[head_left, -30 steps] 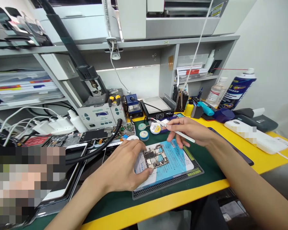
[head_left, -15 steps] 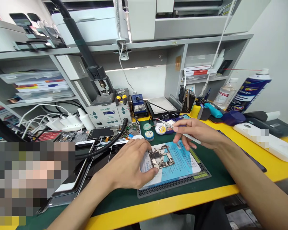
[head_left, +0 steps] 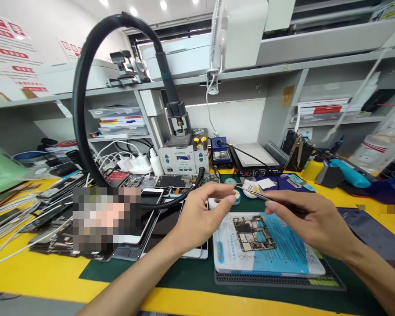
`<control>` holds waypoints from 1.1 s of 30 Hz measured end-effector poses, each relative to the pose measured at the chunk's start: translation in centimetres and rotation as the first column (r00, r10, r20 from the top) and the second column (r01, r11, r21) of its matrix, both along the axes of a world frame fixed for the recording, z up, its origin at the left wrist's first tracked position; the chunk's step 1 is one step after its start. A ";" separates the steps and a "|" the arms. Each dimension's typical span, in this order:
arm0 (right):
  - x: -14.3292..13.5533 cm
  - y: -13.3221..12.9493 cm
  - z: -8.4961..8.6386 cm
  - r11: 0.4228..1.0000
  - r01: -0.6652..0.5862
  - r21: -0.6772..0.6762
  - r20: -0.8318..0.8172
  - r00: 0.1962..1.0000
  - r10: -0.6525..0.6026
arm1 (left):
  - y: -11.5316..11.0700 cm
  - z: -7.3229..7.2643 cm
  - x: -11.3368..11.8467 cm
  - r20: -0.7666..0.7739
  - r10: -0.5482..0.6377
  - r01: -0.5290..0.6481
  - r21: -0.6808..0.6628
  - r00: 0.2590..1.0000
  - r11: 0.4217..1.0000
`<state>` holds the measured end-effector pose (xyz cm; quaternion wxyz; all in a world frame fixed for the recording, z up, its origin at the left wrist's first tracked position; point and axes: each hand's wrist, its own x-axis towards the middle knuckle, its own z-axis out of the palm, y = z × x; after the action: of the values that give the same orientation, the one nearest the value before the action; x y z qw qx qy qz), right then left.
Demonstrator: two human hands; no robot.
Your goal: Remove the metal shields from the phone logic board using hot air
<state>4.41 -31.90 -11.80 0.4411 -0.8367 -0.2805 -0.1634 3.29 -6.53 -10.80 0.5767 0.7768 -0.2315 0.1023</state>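
Note:
My right hand (head_left: pixel 311 217) is closed around thin metal tweezers (head_left: pixel 257 193), whose tips point left. My left hand (head_left: pixel 206 208) is raised beside those tips, thumb and forefinger nearly together; anything between them is too small to make out. Below both hands lies a phone circuit board (head_left: pixel 254 233) with cut-out openings. It rests flat on a blue and white packet (head_left: pixel 294 250), which sits on a grey perforated mat (head_left: pixel 276 281). Behind the hands are a round white-and-yellow tin (head_left: pixel 250 188) and a small blue-rimmed tub (head_left: pixel 237 198), partly hidden by my left hand.
A soldering or hot-air station (head_left: pixel 184 160) stands at the back, its thick black hose (head_left: pixel 80 96) looping left. Phones with dark screens (head_left: pixel 161 219) lie left of the packet. Cables (head_left: pixel 16 210) and stacked parts crowd the far left. A turquoise tool (head_left: pixel 353 173) lies at right.
The view has swung left. My left hand has lifted off the board's edge and brought thumb and forefinger to the tweezers' tips. The tweezers stay in my right hand, tips nearer the left hand.

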 end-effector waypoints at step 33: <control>0.1 0.1 -1.1 0.986 0.001 -0.165 0.356 0.932 0.059 | -0.6 0.0 -0.2 -0.192 -0.135 0.047 -0.407 0.972 0.912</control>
<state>4.52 -31.80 -12.88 0.3151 -0.8214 -0.3813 -0.2838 3.07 -7.11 -10.79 0.7488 0.6376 -0.1778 0.0353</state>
